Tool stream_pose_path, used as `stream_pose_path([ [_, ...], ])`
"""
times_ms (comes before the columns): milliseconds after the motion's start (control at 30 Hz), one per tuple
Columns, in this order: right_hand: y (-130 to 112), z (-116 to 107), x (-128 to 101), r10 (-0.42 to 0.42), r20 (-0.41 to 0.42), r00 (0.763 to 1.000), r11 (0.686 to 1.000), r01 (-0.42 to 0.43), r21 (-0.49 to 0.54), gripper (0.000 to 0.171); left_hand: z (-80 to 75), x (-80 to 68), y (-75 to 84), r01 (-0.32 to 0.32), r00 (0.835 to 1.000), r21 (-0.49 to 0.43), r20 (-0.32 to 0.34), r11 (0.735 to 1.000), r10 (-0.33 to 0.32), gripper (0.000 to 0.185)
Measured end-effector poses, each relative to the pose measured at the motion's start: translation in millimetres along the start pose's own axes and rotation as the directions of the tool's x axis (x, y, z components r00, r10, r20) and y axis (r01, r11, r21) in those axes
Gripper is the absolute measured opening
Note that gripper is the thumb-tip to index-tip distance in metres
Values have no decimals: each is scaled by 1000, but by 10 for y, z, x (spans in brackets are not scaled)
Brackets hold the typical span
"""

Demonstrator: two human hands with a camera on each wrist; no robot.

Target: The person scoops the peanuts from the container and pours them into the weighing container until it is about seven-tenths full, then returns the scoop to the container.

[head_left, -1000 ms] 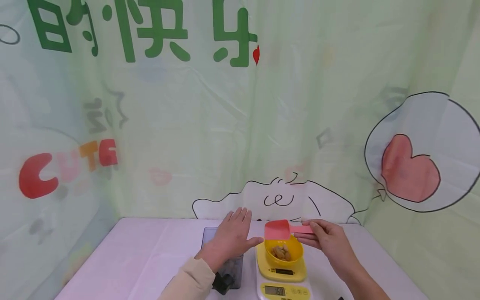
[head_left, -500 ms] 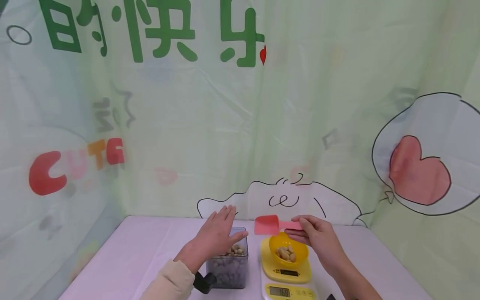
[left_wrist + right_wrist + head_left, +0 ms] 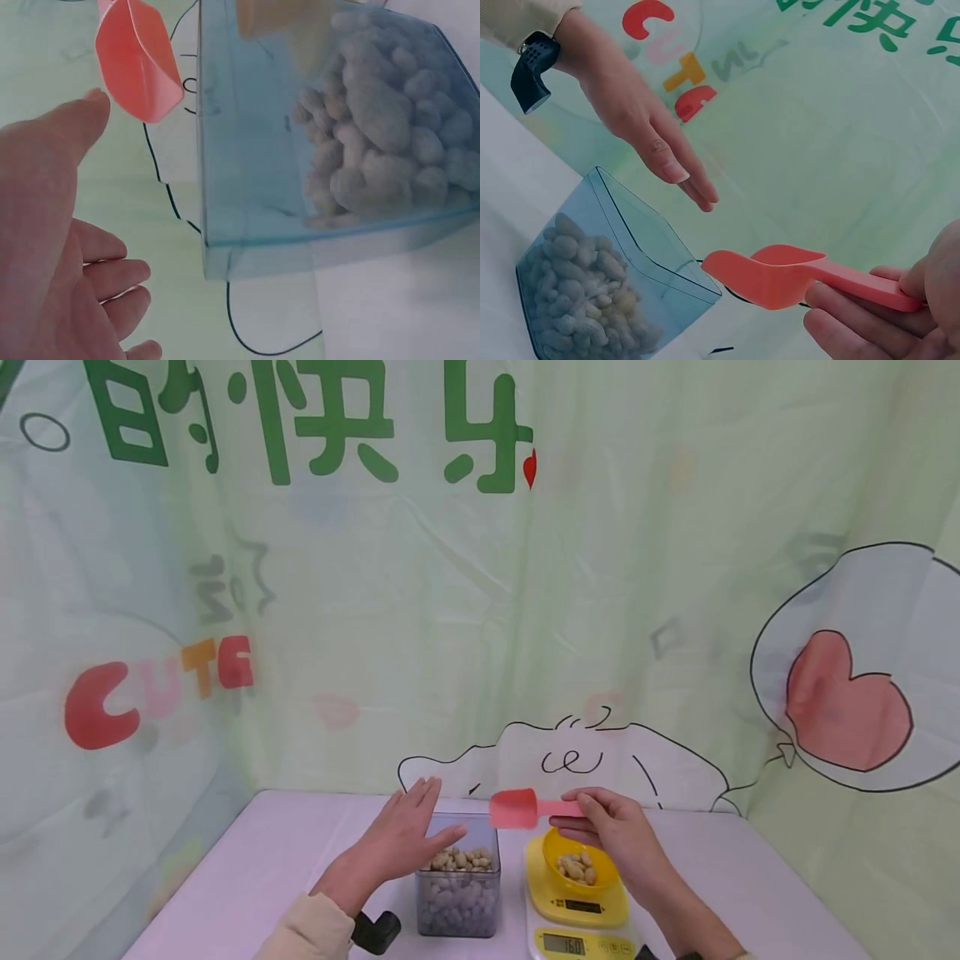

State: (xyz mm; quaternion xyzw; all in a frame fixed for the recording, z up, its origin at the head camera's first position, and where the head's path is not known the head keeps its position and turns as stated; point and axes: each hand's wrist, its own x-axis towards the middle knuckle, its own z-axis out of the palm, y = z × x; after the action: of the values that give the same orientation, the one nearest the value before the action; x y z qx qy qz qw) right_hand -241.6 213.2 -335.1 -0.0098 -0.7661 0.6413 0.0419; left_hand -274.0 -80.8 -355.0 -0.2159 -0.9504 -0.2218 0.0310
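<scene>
My right hand [image 3: 618,831] pinches the handle of a coral-pink scoop [image 3: 513,809] between thumb and fingers. The scoop is level and points left, its bowl near the right rim of a clear bin [image 3: 476,833]. Inside that bin lie many unshelled peanuts [image 3: 463,860]. Over the bin's left side my left hand [image 3: 393,835] is held up with fingers stretched and thumb out, holding nothing. Below the right hand a yellow bowl [image 3: 553,850] with several peanuts [image 3: 577,868] sits on a yellow-and-white kitchen scale [image 3: 536,893].
The scale's lit display [image 3: 564,945] faces the front. A lilac cloth covers the table [image 3: 322,860]. Behind and to the sides hangs a pale green printed curtain [image 3: 337,610]. A black wrist strap [image 3: 536,64] sits on the left wrist.
Both hands have moved left, the scoop travelling from above the yellow bowl to the bin's right rim. The left hand uncovers more of the bin and its peanuts.
</scene>
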Motion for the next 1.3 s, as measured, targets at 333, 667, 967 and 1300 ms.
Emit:
stream_pose_path([
  [333, -46, 190, 15, -13, 58, 998, 1000, 13, 10, 30, 125, -121, -137, 64, 998, -28, 32, 998, -63, 111],
  [667, -128, 360, 49, -30, 134, 991, 994, 44, -99, 25, 339, -134, -170, 89, 996, 34, -15, 995, -89, 128],
  [967, -210, 400, 43, -85, 200, 976, 977, 122, -177, 25, 370, -118, -139, 94, 995, 85, -24, 992, -92, 127],
  [1300, -349, 632, -35, -156, 248, 956, 903, 240, -358, 19, 381, -133, -146, 90, 996, 127, -31, 988, -87, 126],
])
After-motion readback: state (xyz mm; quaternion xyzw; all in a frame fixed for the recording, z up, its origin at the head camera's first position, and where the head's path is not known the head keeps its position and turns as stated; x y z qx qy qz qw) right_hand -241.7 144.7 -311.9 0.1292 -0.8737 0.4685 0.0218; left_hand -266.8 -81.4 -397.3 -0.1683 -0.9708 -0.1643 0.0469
